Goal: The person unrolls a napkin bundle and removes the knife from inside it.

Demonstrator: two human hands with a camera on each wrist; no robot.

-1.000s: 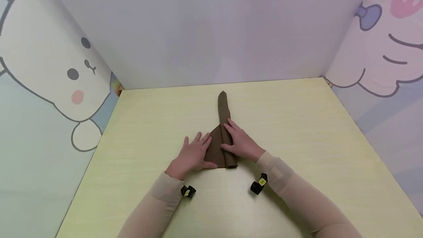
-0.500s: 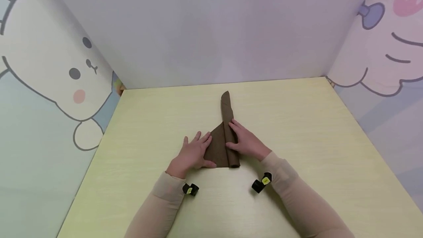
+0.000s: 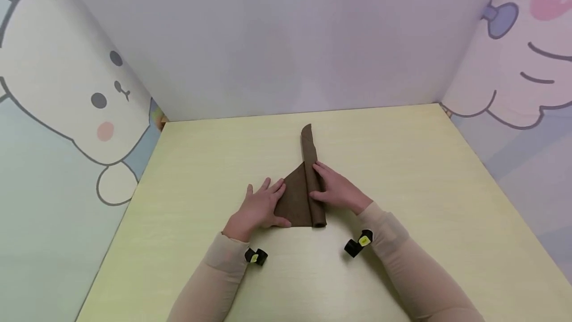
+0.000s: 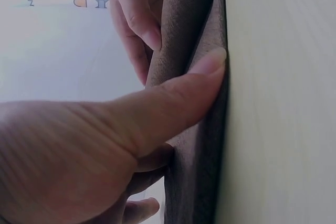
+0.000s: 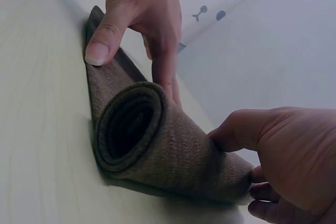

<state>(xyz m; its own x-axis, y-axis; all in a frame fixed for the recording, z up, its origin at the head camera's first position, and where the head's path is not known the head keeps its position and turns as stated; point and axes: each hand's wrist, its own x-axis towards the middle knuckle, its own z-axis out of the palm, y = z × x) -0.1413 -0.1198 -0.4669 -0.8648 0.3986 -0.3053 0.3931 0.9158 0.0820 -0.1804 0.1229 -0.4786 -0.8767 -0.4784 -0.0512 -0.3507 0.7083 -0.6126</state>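
A brown cloth (image 3: 294, 200) lies mid-table, its right side wound into a long narrow roll (image 3: 315, 198) that runs away from me to a tapered far end. The left part is a flat, slanted-edged piece. My left hand (image 3: 258, 208) rests on that flat piece with fingers spread, and its thumb presses near the front edge. On the roll's right side, my right hand (image 3: 337, 190) holds it between thumb and curled fingers. In the right wrist view, the near end of the roll (image 5: 131, 129) shows several layers around a hollow middle.
The pale yellow table (image 3: 201, 163) meets a plain light wall (image 3: 286, 39) at the back. Panels with cartoon figures stand at the left (image 3: 67, 78) and right (image 3: 514, 63). A small black camera (image 3: 256, 257) sits at each wrist.
The roll and my right hand have shifted slightly to the right, and more of the flat cloth shows between the hands. My left hand has stayed nearly in place.
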